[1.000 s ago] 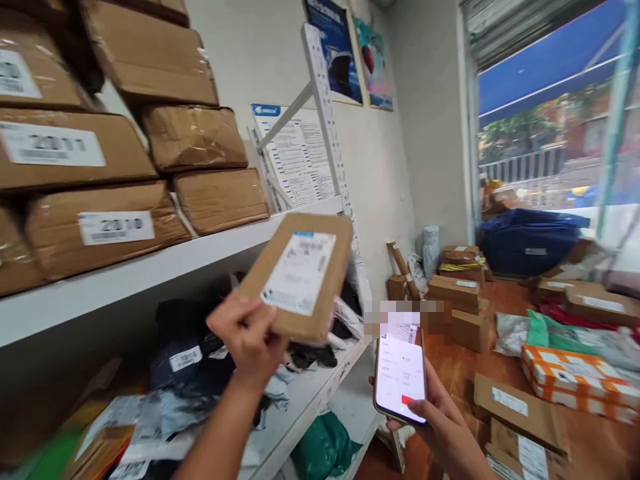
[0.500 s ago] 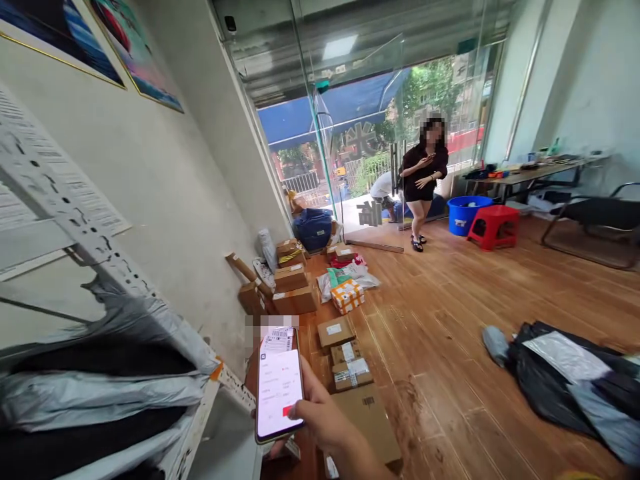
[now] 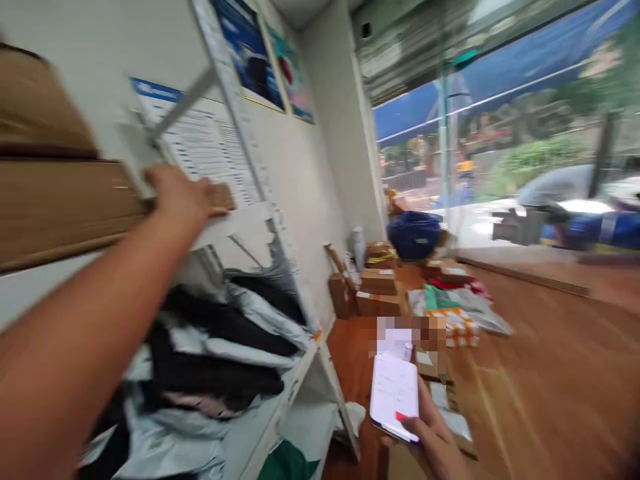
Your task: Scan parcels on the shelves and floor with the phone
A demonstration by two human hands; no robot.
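While right hand (image 3: 435, 427) grips phone (image 3: 394, 393), my left hand (image 3: 181, 193), out of view half-second ago, now up at upper shelf (image 3: 40, 290). Small carton (image 3: 221, 198) there, beside larger carton (image 3: 65, 210); gripped or loose, can't tell. Visible end points right, toward rack post (image 3: 243, 133); long axis hidden.

The white upper shelf (image 3: 40, 283) bore a long cardboard carton (image 3: 60, 210), with a small box (image 3: 223, 197) near the shelf's end (whether touching it was unclear). Black and silver mailers (image 3: 215, 363) lay heaped on the middle shelf (image 3: 281, 407), a green bag (image 3: 287, 461) below. Brown boxes (image 3: 377, 305), an orange-and-white parcel (image 3: 457, 327) and a blue sack (image 3: 415, 237) stood on the plank floor (image 3: 540, 373).
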